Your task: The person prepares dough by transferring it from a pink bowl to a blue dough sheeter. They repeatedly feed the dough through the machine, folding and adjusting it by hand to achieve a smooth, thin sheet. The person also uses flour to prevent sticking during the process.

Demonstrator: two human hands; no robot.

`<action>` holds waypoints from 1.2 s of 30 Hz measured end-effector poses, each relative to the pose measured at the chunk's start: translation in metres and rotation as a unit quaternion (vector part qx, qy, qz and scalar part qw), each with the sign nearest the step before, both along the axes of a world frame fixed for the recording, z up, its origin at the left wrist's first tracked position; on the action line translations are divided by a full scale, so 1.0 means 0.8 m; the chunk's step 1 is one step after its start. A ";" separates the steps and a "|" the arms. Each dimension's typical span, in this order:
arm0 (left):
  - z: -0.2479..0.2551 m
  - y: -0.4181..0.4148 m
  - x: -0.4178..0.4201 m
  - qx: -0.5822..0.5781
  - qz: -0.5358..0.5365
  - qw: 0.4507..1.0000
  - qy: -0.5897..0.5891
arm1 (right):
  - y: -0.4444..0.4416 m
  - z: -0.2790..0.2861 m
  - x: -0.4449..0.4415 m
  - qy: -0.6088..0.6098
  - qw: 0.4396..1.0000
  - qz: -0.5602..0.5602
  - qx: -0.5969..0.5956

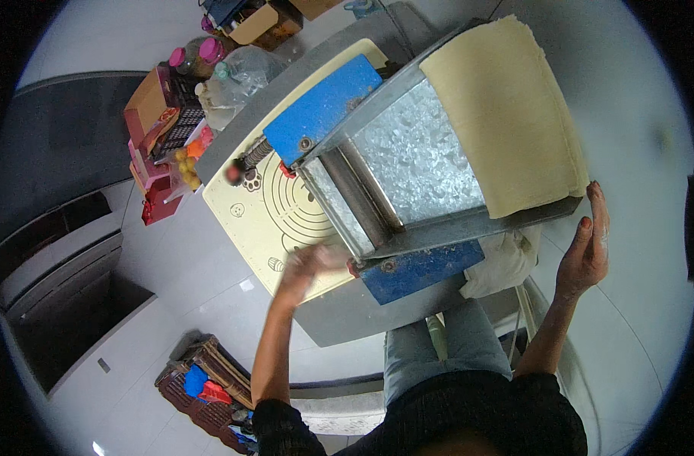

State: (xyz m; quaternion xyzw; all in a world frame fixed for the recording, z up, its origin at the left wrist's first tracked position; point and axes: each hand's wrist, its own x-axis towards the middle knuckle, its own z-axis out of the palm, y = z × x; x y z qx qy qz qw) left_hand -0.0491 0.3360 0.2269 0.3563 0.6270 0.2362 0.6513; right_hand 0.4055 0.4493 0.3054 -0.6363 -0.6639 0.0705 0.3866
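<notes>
A dough sheeter with a blue side panel (323, 108) and steel rollers (361, 194) stands before me. Its metal feed tray (418, 154) slopes up to the right and has a mottled, shiny surface. Over the tray's far end lies a layered sheet of pale yellow dough (509, 119). My right hand (587, 248) is upright at the dough's lower right corner, fingers extended and thumb apart, with nothing gripped. Motion blurs my left hand (312, 265), which is beside a red knob (353, 268) at the machine's near corner. Its fingers are indistinct.
Beneath the machine, a cream printed mat (250, 222) covers part of the grey table (347, 319). A pale cloth (503, 262) hangs below the tray. Boxes, lidded jars and bags (187, 165) crowd the floor beyond. A brown rack (204, 393) stands at lower left.
</notes>
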 end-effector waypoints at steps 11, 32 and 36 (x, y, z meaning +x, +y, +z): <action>0.007 0.157 -0.030 0.147 0.159 0.976 0.002 | 0.068 0.060 -0.053 0.014 0.996 0.016 -0.085; 0.106 0.158 0.098 0.360 0.207 0.888 0.196 | 0.077 0.063 -0.103 -0.045 0.999 -0.010 0.010; 0.145 0.173 0.183 0.406 0.104 0.901 0.113 | 0.077 0.075 -0.125 -0.027 0.999 -0.023 0.001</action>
